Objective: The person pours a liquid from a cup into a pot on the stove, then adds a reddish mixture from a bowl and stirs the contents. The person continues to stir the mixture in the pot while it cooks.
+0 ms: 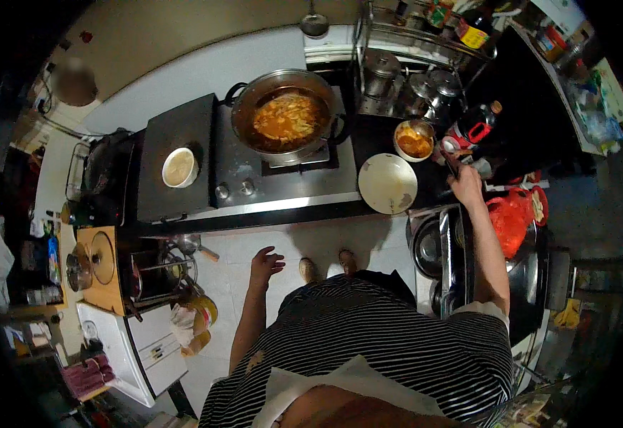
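Observation:
My right hand (465, 184) reaches over the black counter at the right, beside a dark bottle with a red label and handle (469, 128). A dark, narrow thing shows at its fingers; whether it is gripped is unclear. Nearby stands a bowl of orange-red sauce (414, 145) with a metal utensil in it. A pale plate with a patterned rim (388, 183) sits nearer to me. My left hand (267, 267) hangs over the floor, fingers apart, holding nothing. On the stove, a two-handled metal pot (244, 96) contains reddish broth and a pale orange mass of food (285, 119).
A white bowl (179, 167) of pale contents rests on a dark board (156, 139) left of the burner. Lidded metal canisters (383, 72) stand under the rack (413, 29). A red plastic bag (506, 219) lies right of my forearm. An open drawer (444, 241) holds pans.

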A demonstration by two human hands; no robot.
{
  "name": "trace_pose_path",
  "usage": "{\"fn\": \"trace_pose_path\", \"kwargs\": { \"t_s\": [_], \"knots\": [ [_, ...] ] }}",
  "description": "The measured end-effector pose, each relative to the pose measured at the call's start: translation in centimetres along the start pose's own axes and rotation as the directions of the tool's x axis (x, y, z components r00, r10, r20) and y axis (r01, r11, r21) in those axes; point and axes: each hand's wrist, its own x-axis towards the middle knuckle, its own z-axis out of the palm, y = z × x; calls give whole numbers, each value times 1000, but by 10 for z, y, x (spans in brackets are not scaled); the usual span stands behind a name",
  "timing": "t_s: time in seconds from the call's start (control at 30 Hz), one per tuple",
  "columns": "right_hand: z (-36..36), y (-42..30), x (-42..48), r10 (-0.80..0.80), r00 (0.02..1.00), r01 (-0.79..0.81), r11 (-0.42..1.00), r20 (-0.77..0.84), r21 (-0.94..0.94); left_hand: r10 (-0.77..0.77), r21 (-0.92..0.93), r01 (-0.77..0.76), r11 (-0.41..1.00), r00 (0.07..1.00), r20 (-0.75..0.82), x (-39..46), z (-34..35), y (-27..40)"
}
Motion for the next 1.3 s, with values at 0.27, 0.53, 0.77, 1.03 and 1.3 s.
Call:
{"fn": "trace_pose_path", "kwargs": {
  "t_s": [0.27, 0.53, 0.77, 1.03, 1.3],
  "knots": [
    [-29, -112, 25, -373, 902, 430, 762, -216, 483, -33, -30, 32, 999, 999, -36, -11, -2, -7],
    [22, -237, 82, -556, 830, 534, 815, 45, 227, -26, -99, 14, 995, 993, -115, -22, -7, -19],
    [70, -269, 120, -588, 805, 578, 807, 77, 118, 17, -193, -45, 980, 989, -144, -37, -23, -45],
    [85, -269, 140, -573, 814, 548, 813, 98, 200, 25, -188, -54, 981, 988, -153, -39, -22, -44],
    [67, -271, 164, -627, 758, 576, 773, 180, 264, 24, -162, -49, 986, 988, -153, -33, -23, -30]
  ]
}}
